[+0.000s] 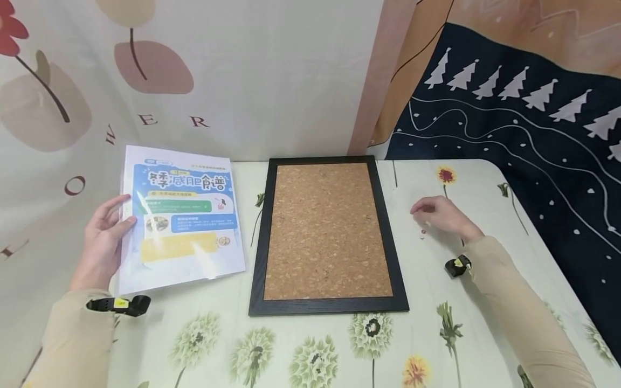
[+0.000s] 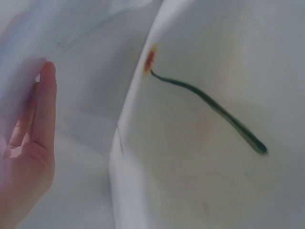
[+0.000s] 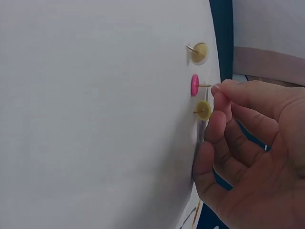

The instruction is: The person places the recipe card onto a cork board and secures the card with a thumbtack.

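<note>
- Left hand (image 1: pixel 103 240) pinches the printed sheet (image 1: pixel 184 221) at its left edge, thumb on the front.
- Right hand (image 1: pixel 443 215): thumb and finger brought together by the point of the pink tack (image 3: pixel 195 86); can't tell if anything's pinched.
- Sheet: beside the left edge of the corkboard (image 1: pixel 330 231), apart from it in head view. Long axis runs near-to-far, roughly matching the board's. Board lies rightward of the left hand's grip, sheet between.
- Pink tack: on table (image 1: pixel 233 302), off the board's right edge, point up, between gold tack (image 3: pixel 199 53) and yellow tack (image 3: pixel 204 110). Right hand nearer.
- Board: top side near table's far edge.
</note>
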Tool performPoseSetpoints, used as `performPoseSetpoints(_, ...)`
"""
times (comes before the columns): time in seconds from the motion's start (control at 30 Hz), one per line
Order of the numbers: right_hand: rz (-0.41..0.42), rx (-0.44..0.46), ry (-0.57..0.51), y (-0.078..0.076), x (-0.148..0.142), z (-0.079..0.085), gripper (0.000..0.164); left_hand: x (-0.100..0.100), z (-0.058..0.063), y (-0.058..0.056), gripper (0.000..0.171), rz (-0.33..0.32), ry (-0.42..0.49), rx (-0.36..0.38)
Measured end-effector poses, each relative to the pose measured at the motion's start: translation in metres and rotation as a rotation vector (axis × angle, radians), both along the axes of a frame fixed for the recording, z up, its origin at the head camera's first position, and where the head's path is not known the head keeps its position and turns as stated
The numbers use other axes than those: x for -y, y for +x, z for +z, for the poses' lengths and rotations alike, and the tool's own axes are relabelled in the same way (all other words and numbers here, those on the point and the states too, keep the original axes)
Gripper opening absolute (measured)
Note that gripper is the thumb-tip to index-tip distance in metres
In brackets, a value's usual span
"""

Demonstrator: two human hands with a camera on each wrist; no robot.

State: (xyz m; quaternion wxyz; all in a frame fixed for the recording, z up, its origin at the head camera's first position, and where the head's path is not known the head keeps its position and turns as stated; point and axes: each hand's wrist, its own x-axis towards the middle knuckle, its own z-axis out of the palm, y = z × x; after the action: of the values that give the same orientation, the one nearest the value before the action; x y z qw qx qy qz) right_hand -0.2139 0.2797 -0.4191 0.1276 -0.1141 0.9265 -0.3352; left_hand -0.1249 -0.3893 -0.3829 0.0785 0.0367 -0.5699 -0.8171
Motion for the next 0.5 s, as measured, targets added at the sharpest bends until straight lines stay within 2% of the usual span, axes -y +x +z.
performPoseSetpoints(0.2, 0.001, -0.019, -0.032, -0.004, 0.002, 0.002, 0.019, -0.012, 0.014, -0.008, 0.050, -0.001, 0.003, -0.053)
performPoseSetpoints(0.5, -0.017, -0.021, -0.082, -0.009, 0.007, 0.010, 0.020, -0.023, 0.027, -0.015, 0.050, -0.001, -0.069, -0.055)
